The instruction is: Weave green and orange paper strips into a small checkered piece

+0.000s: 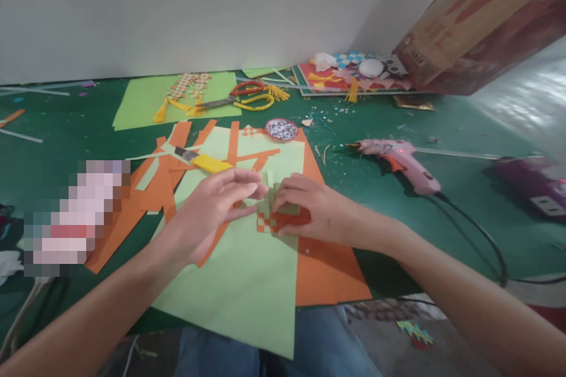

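A small checkered piece of woven orange and green paper strips (266,224) lies on a large light-green paper sheet (247,283). My right hand (305,203) is closed on this weave, fingers curled and thumb low against its orange strips. A pale green paper strip (270,179) runs up from the weave between both hands. At its left side is my left hand (230,197), with thumb and fingertips pinched together at the strip's edge; the exact contact is partly hidden. Just beyond the left hand rests a yellow utility knife (210,163), blade out.
Orange paper strips (154,188) are spread at left. Farther back lie scissors (254,96), a small patterned dish (282,129) and tasselled woven paper (188,87). A pink glue gun (398,159) and its cord lie right, near a purple power strip (530,182). A paper bag (481,29) stands behind.
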Motion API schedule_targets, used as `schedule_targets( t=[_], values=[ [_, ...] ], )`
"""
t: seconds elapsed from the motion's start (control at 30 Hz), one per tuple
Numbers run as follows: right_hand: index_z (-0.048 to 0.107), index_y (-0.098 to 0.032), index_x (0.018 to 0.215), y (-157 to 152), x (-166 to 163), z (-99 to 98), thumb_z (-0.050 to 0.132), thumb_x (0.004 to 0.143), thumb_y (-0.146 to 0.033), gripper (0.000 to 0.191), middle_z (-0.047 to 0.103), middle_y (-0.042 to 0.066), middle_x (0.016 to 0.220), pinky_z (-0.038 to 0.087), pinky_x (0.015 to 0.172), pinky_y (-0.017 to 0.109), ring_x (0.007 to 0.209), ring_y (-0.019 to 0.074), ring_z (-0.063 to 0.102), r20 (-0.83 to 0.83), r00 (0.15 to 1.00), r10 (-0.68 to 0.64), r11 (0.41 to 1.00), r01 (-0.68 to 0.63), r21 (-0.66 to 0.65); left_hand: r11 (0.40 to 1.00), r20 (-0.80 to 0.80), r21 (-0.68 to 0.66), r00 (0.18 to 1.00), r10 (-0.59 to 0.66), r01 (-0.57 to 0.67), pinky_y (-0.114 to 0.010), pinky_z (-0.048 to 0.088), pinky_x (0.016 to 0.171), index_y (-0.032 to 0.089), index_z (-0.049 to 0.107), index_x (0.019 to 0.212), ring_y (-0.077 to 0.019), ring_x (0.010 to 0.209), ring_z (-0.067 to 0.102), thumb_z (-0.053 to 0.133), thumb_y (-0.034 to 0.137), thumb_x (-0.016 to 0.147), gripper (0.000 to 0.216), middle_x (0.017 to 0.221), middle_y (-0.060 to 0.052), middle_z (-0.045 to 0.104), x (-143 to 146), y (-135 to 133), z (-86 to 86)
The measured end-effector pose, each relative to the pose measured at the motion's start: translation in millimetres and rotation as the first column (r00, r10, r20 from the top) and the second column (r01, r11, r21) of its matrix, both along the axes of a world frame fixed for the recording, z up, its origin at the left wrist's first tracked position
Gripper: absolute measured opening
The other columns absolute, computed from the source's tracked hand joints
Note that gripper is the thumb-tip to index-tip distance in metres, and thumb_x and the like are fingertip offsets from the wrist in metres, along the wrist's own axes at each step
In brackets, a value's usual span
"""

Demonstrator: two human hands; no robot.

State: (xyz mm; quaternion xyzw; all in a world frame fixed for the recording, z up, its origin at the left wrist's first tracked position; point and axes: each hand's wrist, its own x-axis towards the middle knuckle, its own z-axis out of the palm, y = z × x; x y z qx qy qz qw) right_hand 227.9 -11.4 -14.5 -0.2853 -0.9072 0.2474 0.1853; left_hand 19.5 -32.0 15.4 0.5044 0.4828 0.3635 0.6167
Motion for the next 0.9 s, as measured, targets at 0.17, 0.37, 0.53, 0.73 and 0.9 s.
schedule_targets(
  t=[0.17,0.37,0.53,0.73,0.9],
  values=[
    [0.061,-0.018,0.085,0,0,1.7,0.070,0.079,-0.025,0.013,0.060,0.005,0.085,0.047,0.071,0.029,0.086,0.0184,0.055,-0.001,1.000,0.005,1.000,-0.005,-0.002,0.995,0.073,-0.101,0.997,0.007,0.001,-0.036,0.057,0.081,0.018,0.063,0.088,-0.0190,0.093,0.067,0.055,0.022,0.085,0.010,0.093,-0.007,0.071,-3,2,-5.2],
    [0.060,-0.018,0.085,0,0,-0.4,0.071,0.078,-0.026,0.015,0.060,0.005,0.085,0.047,0.072,0.030,0.085,0.0183,0.054,0.009,1.000,0.004,1.000,-0.004,0.003,0.994,0.130,-0.107,0.991,0.006,0.008,-0.037,0.056,0.081,0.018,0.063,0.088,-0.0192,0.089,0.068,0.057,0.023,0.085,0.009,0.093,-0.008,0.072,-5,4,-8.5],
    [0.060,-0.017,0.086,1,0,-1.0,0.072,0.077,-0.025,0.017,0.059,0.005,0.085,0.047,0.071,0.030,0.082,0.0183,0.054,0.008,1.000,0.008,0.999,-0.009,0.045,0.997,0.073,-0.073,0.997,-0.017,0.022,-0.038,0.056,0.080,0.018,0.062,0.089,-0.0214,0.091,0.069,0.054,0.026,0.084,0.012,0.094,-0.007,0.073,-4,5,-8.4],
    [0.061,-0.016,0.087,0,0,-0.6,0.073,0.076,-0.024,0.017,0.059,0.005,0.086,0.046,0.072,0.029,0.084,0.0182,0.054,0.012,1.000,0.000,1.000,0.000,0.026,0.983,0.154,-0.179,0.986,0.068,-0.040,-0.033,0.053,0.082,0.017,0.064,0.081,-0.0165,0.083,0.067,0.062,0.025,0.080,0.009,0.088,-0.005,0.071,0,2,-4.1],
    [0.061,-0.016,0.086,0,0,-1.4,0.073,0.076,-0.024,0.018,0.060,0.006,0.087,0.046,0.073,0.029,0.085,0.0187,0.054,-0.005,1.000,-0.002,1.000,0.002,0.013,0.964,0.223,-0.257,0.967,0.124,-0.064,-0.030,0.049,0.084,0.017,0.068,0.080,-0.0145,0.084,0.064,0.065,0.025,0.079,0.008,0.084,-0.001,0.069,3,-1,2.8]
  ],
)
